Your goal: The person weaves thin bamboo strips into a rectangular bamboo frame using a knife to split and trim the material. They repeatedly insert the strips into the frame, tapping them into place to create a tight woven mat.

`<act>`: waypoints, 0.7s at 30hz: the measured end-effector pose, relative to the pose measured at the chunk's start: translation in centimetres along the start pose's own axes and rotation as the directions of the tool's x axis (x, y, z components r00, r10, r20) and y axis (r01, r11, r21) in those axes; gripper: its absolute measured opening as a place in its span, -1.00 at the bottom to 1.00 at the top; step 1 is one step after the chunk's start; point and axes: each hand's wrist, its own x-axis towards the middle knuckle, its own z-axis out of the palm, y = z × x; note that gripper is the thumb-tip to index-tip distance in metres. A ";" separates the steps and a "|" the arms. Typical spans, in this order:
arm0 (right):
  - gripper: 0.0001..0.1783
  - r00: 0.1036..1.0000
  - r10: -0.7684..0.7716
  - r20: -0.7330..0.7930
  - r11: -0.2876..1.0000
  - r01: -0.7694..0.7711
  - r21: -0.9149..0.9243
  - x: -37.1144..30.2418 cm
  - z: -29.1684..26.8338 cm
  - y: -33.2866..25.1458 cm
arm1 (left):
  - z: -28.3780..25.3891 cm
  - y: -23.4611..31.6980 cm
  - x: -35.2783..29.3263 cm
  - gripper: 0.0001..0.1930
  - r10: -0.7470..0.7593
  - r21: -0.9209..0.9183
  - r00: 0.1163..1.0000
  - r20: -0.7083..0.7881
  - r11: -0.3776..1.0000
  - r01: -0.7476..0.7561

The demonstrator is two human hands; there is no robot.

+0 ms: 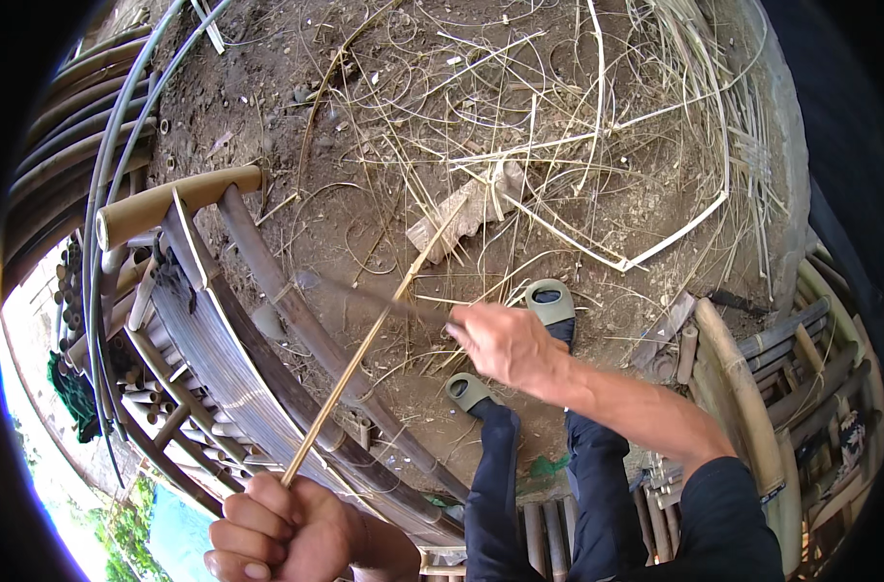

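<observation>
My left hand (pixel 279 532) is a closed fist at the lower left, gripping the near end of a long thin bamboo strip (pixel 356 361). The strip slants up and away to a rough flat piece of wood (pixel 481 206) lying on the ground. At the middle, my right hand (pixel 510 347) is closed round the handle of a knife (pixel 364 297). Its long dark blade is smeared by motion, points left and crosses the strip. Whether the blade touches the strip, I cannot tell.
Tangled bamboo shavings (pixel 519 107) cover the dirt ground. A bamboo bench (pixel 296 291) runs along my left, with stacked poles (pixel 83 126) beyond. Bamboo furniture (pixel 752 407) stands at my right. My feet in olive slides (pixel 550 303) rest on the dirt.
</observation>
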 end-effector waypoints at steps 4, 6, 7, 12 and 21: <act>-0.87 0.997 0.061 -0.055 0.991 -0.067 -0.116 1.8 0.0 1.3 | 0.2 -0.2 0.4 -0.46 0.008 0.041 1.000 -0.002 0.999 -0.008; -0.85 0.978 0.193 0.081 0.981 -0.194 -0.001 0.9 -0.1 0.2 | 0.0 0.0 0.6 -0.49 -0.006 0.045 1.000 0.020 0.999 0.005; -0.84 0.997 0.050 -0.059 0.999 -0.049 0.009 0.8 -0.1 0.0 | 0.1 0.0 0.5 -0.46 0.006 0.015 1.000 -0.008 1.000 -0.006; -0.78 0.983 0.178 0.038 0.949 -0.161 -0.272 1.3 1.7 2.9 | 1.1 -0.6 0.5 -0.34 0.072 -0.022 0.996 -0.047 0.997 -0.073; -0.78 0.996 0.070 -0.060 0.989 -0.077 -0.127 1.0 1.3 3.5 | 0.9 -0.7 0.3 -0.34 0.043 -0.040 0.998 0.038 0.998 -0.042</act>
